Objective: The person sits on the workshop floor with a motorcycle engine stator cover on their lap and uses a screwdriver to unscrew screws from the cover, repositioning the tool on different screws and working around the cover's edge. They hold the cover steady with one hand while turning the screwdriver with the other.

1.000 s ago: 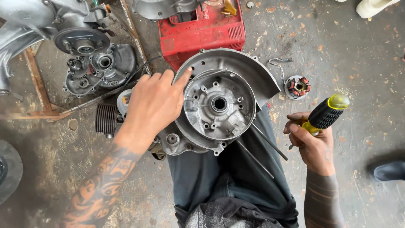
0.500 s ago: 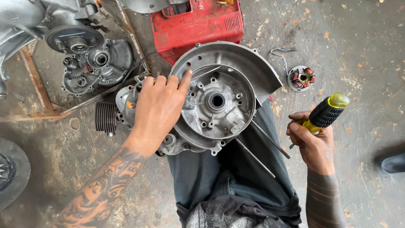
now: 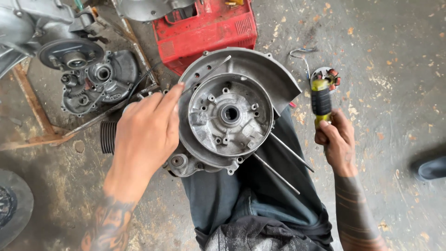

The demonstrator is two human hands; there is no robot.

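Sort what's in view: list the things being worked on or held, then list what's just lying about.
In hand:
left hand on the round engine casing, fingers at a thin rod
right hand gripping a yellow-and-black screwdriver

Lying about:
red metal box
second engine part
small copper-wound coil
dark shoe

a red housing (image 3: 204, 28) lies at top; a second grey engine casing (image 3: 95, 81) sits left, a dark shoe (image 3: 432, 168) right.
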